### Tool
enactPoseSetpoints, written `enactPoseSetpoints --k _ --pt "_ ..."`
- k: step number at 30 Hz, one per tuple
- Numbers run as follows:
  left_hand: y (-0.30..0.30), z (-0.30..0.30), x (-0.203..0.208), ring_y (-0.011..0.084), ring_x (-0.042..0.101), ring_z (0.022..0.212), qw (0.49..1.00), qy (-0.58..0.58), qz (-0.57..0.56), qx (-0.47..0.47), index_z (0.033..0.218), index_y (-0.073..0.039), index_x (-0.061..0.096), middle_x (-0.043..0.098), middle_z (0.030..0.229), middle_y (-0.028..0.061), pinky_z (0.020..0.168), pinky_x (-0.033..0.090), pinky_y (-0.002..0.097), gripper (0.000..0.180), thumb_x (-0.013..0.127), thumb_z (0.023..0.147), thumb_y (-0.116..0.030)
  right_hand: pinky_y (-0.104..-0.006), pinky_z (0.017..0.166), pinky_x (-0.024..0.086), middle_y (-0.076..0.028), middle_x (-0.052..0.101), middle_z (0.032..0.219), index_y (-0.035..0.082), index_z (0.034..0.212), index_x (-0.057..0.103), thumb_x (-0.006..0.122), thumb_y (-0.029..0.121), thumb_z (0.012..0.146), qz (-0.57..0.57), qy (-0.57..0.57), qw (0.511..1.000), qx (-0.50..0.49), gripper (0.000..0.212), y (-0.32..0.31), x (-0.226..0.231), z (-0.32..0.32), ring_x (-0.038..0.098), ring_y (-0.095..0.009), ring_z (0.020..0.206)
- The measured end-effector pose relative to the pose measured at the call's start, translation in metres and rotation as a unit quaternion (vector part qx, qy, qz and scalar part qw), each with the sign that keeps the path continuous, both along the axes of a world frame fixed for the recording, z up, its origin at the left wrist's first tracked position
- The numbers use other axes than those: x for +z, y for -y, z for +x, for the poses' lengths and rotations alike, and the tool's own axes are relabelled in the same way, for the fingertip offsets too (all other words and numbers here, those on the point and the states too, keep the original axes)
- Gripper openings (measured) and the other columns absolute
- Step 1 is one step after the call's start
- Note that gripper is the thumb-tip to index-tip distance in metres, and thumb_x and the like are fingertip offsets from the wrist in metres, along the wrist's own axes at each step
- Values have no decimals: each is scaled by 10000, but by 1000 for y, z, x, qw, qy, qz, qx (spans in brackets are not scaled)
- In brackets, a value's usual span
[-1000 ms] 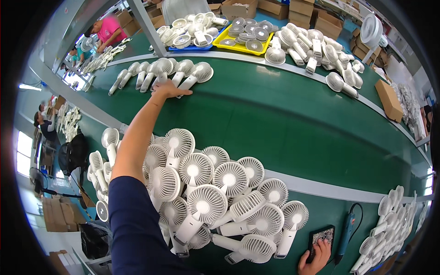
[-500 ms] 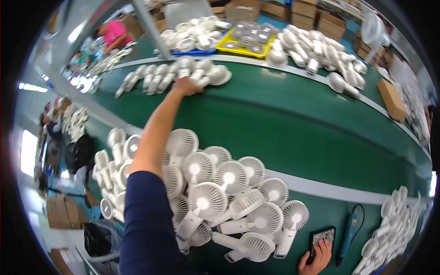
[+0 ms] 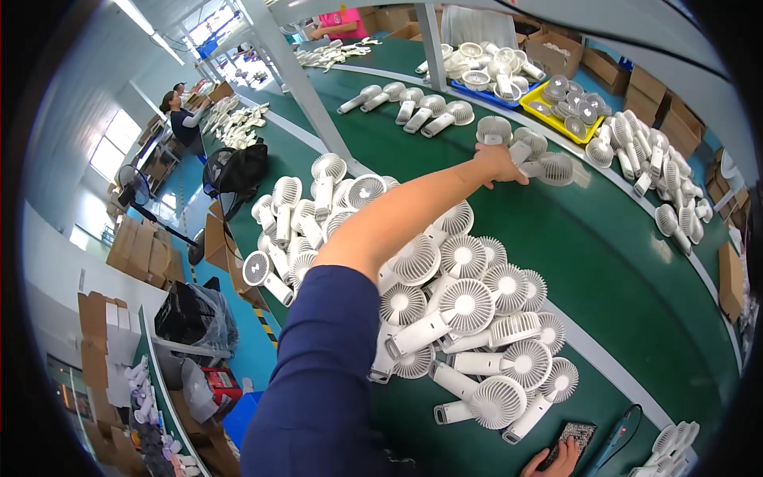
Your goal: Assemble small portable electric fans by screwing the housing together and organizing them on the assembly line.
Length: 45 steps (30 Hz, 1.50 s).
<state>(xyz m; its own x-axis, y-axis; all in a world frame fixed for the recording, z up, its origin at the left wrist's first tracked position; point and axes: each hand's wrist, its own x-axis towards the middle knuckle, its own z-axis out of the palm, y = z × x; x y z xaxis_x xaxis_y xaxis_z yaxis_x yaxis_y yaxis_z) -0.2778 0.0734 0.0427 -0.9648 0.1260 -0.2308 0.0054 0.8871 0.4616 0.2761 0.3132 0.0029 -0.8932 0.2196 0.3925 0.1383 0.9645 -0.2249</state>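
Observation:
My left hand [image 3: 499,164] reaches far across the green belt and is closed about the handle ends of white handheld fans. A fan [image 3: 493,130] points away from it, and two more fans [image 3: 554,168] lie at its right, slightly blurred. The palm hides how many handles it grips. At the lower right, my right hand [image 3: 561,461] lies over a dark rectangular tray [image 3: 579,433] with small silvery bits on top. Its fingers rest on the tray, with the thumb apart. A large heap of white fans [image 3: 465,306] lies below my left forearm.
Several fans [image 3: 429,111] form a row on the far belt. Beyond are a blue tray [image 3: 509,102], a yellow tray [image 3: 528,103] with clear round parts, and more fans [image 3: 660,151]. A blue electric screwdriver [image 3: 610,445] lies beside my right hand. Metal posts [image 3: 306,95] rise at the left.
The view has swung left. My left hand and the fans by it have separated rightward from the row, leaving a gap. My right hand stays at the dark tray.

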Motion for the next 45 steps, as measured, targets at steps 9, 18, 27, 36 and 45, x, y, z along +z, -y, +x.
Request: enactPoseSetpoints --k 9,18,27,36,45 --pt "170 152 110 392 569 1224 993 -114 38 -22 1320 -29 617 617 1259 296 1056 450 427 939 858 633 -622 -493 1128 350 -185 600 1342 -28 1221 604 611 90 881 -18 -3 999 -38 360 -15 -44 22 518 -398 1296" --pt "333 256 48 338 652 1086 965 -122 144 181 1260 -14 655 677 1150 239 949 505 416 806 861 685 -540 -494 1120 356 -167 596 1349 -15 1227 600 619 111 883 -27 -20 999 -22 367 -16 -45 22 508 -386 1304" --pt "320 257 0 330 667 1105 949 -160 76 260 1281 91 598 673 1212 255 956 511 415 857 817 749 -545 -529 1104 363 -170 602 1303 -17 1144 619 626 154 863 -53 -36 998 -21 329 -12 -46 23 509 -410 1275" --pt "324 264 -16 403 594 1198 923 -288 64 246 1321 66 533 603 1281 296 1024 456 445 762 742 863 -507 -504 1119 351 -168 601 1333 -8 1190 607 620 113 870 -44 -22 998 -26 342 -12 -40 20 510 -398 1291" --pt "382 342 -72 416 457 1308 723 -505 -11 470 1384 33 488 509 1378 252 1110 347 461 581 592 1007 -397 -485 1110 358 -160 595 1352 -7 1210 606 615 112 878 -21 -18 1000 -15 354 -14 -44 21 518 -383 1289"
